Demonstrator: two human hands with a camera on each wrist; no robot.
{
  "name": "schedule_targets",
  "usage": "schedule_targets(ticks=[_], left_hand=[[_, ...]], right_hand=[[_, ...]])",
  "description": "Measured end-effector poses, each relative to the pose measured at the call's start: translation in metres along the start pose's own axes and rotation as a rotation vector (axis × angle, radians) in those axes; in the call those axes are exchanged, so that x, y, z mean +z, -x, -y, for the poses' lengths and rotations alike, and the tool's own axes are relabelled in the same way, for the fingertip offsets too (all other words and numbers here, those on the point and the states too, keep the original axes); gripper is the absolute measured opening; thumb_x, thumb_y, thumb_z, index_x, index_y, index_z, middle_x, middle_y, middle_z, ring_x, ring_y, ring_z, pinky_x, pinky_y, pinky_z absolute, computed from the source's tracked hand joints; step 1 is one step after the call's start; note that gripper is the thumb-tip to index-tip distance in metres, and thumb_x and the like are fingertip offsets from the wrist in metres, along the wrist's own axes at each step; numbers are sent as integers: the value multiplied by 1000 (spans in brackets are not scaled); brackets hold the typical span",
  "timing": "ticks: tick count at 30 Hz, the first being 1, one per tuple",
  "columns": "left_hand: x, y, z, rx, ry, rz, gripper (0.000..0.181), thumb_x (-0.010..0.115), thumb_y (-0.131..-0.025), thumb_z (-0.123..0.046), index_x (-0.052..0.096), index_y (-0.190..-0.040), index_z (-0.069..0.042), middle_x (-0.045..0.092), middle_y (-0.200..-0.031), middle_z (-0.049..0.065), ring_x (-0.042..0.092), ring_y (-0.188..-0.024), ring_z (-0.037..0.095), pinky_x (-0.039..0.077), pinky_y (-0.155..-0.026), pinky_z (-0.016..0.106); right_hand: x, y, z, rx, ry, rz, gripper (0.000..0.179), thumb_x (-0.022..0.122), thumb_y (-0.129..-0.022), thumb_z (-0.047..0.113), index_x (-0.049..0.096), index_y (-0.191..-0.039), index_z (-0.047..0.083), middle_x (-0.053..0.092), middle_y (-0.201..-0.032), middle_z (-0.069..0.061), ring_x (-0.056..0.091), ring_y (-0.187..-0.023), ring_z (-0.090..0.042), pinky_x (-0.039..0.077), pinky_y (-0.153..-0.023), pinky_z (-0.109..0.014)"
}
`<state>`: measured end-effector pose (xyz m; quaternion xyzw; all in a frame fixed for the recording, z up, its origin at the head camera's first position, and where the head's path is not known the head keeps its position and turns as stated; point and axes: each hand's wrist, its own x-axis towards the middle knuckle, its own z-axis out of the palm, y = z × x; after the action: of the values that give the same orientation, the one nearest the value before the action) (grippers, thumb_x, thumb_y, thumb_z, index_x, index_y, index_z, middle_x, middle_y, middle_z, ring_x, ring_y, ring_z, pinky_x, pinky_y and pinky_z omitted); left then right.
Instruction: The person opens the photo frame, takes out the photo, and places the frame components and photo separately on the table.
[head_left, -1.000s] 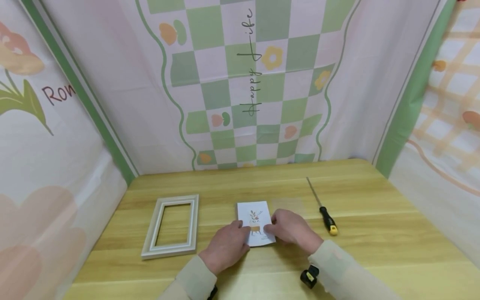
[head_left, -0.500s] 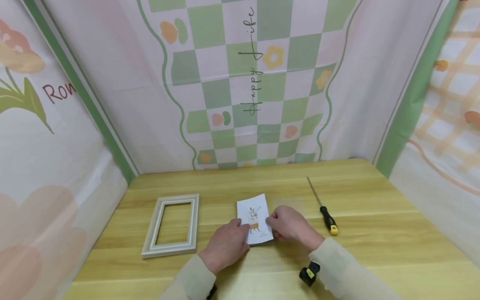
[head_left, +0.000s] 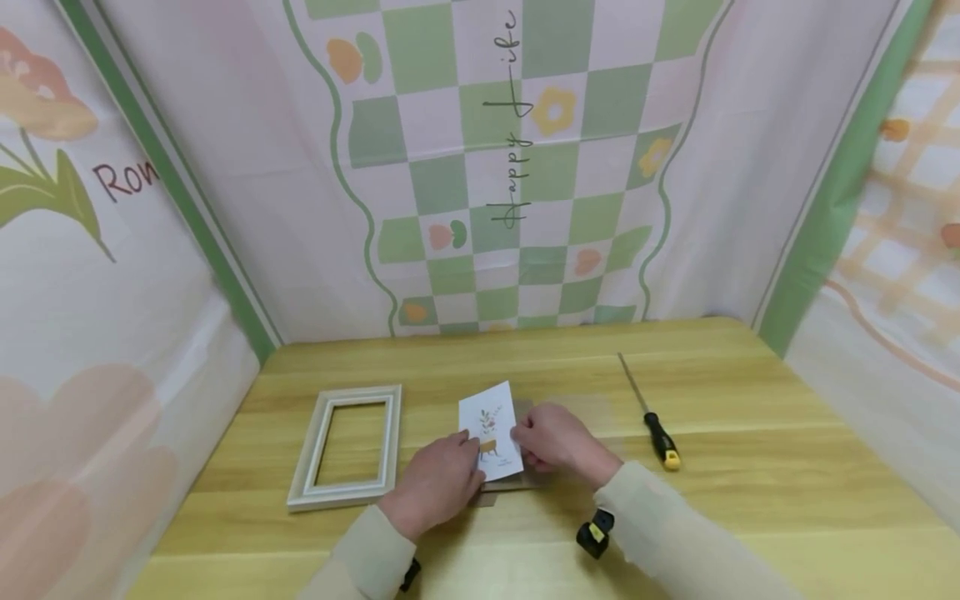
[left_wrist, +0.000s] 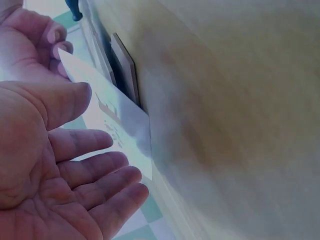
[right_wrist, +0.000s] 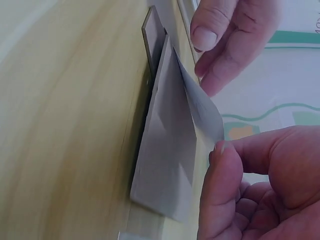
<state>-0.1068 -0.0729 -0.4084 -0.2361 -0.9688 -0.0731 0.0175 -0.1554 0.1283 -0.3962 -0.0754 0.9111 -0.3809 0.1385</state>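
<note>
A white card (head_left: 483,421) with a printed plant-and-animal picture tilts up off a grey-brown backing board (right_wrist: 165,135). My right hand (head_left: 558,437) pinches the card's right edge between thumb and forefinger, plain in the right wrist view. At the card's left side is my left hand (head_left: 435,483), its thumb over the edge in the head view. The left wrist view shows this hand's fingers (left_wrist: 100,170) loosely extended beside the card. From under the board's near left end sticks out a narrow flap (right_wrist: 152,40). The card covers most of the board in the head view.
An off-white picture frame (head_left: 307,467) without a picture lies on the left of the wooden table (head_left: 712,517). On the right lies a screwdriver (head_left: 660,437) with a black and yellow handle. A faint transparent sheet (head_left: 592,408) lies behind the right hand.
The card has risen off the board and shifted left, baring the board's right part. Both hands have moved slightly left with it. The frame and screwdriver stay put on the table.
</note>
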Motion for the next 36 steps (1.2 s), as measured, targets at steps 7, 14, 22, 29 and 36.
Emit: schedule_targets(ticks=[7,14,22,29,36], left_hand=[[2,5,3,-7,-52,3,26,61,-100,-9,69,-123,-1,72,-124,14,72,-107,30,60,-91,42],[3,8,7,-46,-61,42,31,64,-95,-5,69,-125,-2,70,-130,19,71,-111,35,61,-90,46],[1,14,13,-84,-48,60,34,60,-101,-10,67,-133,-3,67,-135,24,69,-116,40,60,-92,50],[-1,19,19,-98,-67,52,25,63,-98,-8,71,-120,1,68,-129,25,70,-109,41,60,-87,53],[1,22,24,-111,-34,30,17,58,-102,-12,70,-105,0,70,-102,19,68,-87,34,59,-72,51]], right_hand=[[11,-12,8,-18,54,32,36,59,-98,12,59,-62,10,60,-59,-2,55,-48,-11,56,-52,-27],[18,-14,16,-11,67,54,33,60,-99,15,63,-67,9,64,-65,-5,60,-52,-14,57,-53,-27],[19,-10,11,-45,68,53,34,59,-96,10,58,-62,11,59,-58,-2,57,-50,-15,54,-52,-30],[15,-4,7,-102,215,15,30,61,-97,16,59,-67,14,56,-61,2,56,-55,-14,46,-54,-30],[20,5,4,-270,461,-108,27,68,-95,19,55,-72,16,52,-67,1,48,-63,-17,44,-59,-35]])
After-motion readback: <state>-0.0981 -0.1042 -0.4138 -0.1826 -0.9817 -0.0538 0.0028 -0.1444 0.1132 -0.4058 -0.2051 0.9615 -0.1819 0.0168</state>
